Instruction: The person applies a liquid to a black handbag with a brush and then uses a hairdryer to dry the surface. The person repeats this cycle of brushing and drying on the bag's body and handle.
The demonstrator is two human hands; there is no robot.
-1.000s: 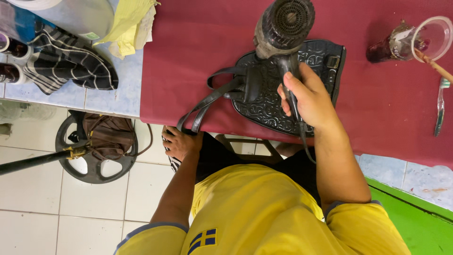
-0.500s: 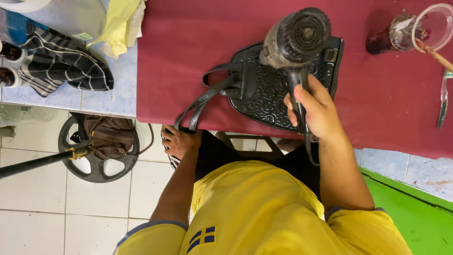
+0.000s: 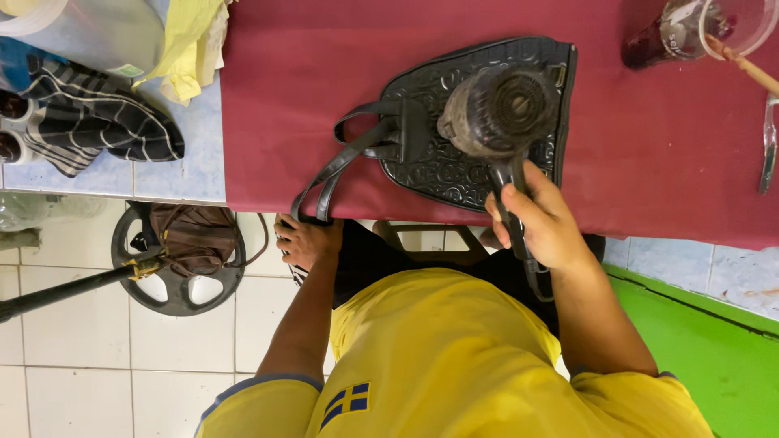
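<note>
at the far left edge of the table [image 3: 187, 174], on its pale blue part, lie a clear plastic container [image 3: 81, 32] with a small green-and-white label on its side, a striped black-and-white cloth [image 3: 97, 130] and a crumpled yellow cloth [image 3: 191, 45]. below that edge, on the white tiled floor, a brown bag [image 3: 191, 235] sits on a round black stand base [image 3: 178, 259].

the left hand [image 3: 307, 241] is down below the front edge of the table, fingers curled close to the hanging ends of the bag's straps [image 3: 341, 166]; whether it grips them cannot be told. the black embossed handbag [image 3: 454, 122] lies flat on the dark red cloth [image 3: 284, 97] near the front edge, its long axis running across the table, straps trailing left and off the edge toward that hand.

the right hand [image 3: 544, 223] is clamped round the handle of a dark hair dryer [image 3: 497, 109], whose round body hangs directly over the middle of the handbag, rear grille facing up. the handle runs back toward the person, so this hand is the nearer one to the bag's face; the cord drops past the wrist.

at the far right corner stand a glass jar [image 3: 673, 32] of dark red liquid and a clear cup [image 3: 734, 24] with a wooden stick in it, well apart from the bag.
</note>
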